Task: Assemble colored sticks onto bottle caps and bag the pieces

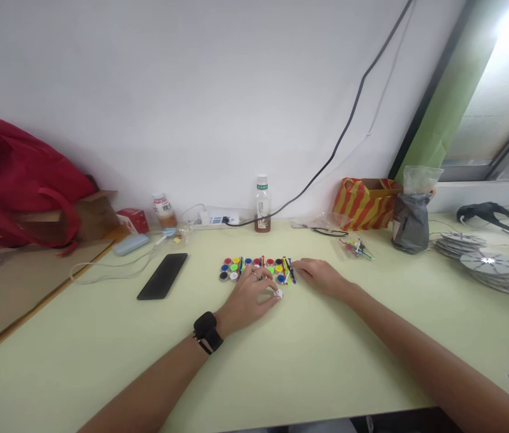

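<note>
Small round discs (224, 268) in red, yellow, green, blue, black and white lie in short rows on the pale table. Narrow bundles of thin coloured plastic pieces (288, 272) lie between and beside them. My left hand (247, 300), wearing a ring and a black watch (208, 332), reaches over the middle of the rows and hides some discs. Its thumb and index finger are closed on a small white disc (278, 293) just in front of the rows. At the right end, my right hand (321, 275) has its fingertips together against the thin pieces; whatever they grip is too small to make out.
A black phone (163, 276) lies to the left, near a cable and a pale blue power bank (130, 244). Behind the rows stands a drink bottle (262, 207). A bag of coloured pieces (356, 248), a striped bag (365, 203) and stacked grey discs (491, 267) are on the right.
</note>
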`<state>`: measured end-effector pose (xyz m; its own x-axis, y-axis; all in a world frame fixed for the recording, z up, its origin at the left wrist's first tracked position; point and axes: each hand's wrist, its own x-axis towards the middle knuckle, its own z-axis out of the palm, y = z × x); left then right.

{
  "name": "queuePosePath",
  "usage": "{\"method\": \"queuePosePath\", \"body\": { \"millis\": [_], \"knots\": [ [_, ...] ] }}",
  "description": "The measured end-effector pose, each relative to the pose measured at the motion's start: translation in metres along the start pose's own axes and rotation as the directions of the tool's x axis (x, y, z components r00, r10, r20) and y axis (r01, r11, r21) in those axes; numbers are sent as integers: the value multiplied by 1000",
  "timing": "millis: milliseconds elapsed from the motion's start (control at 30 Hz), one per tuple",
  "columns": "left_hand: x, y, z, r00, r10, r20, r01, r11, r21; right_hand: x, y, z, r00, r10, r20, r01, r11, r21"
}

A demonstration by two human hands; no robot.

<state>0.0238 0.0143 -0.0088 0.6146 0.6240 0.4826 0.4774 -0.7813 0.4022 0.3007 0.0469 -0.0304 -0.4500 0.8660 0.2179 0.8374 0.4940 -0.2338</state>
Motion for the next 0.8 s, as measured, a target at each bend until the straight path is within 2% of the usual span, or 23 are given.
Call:
{"method": "queuePosePath", "body": {
  "millis": [267, 433, 800],
  "knots": [
    [-2, 6, -2, 999, 30, 39, -28, 998, -56, 19, 4, -28, 976, -108, 191, 159, 948, -275],
    [-4, 6, -1, 998, 39, 40, -35, 996, -77, 23, 2, -35, 963, -169, 211, 231, 921, -313],
    [-5, 6, -1, 1000, 17, 25, -14, 995, -103, 23, 9, -30, 914, -331, 234, 403, 809, -428]
  ]
}}
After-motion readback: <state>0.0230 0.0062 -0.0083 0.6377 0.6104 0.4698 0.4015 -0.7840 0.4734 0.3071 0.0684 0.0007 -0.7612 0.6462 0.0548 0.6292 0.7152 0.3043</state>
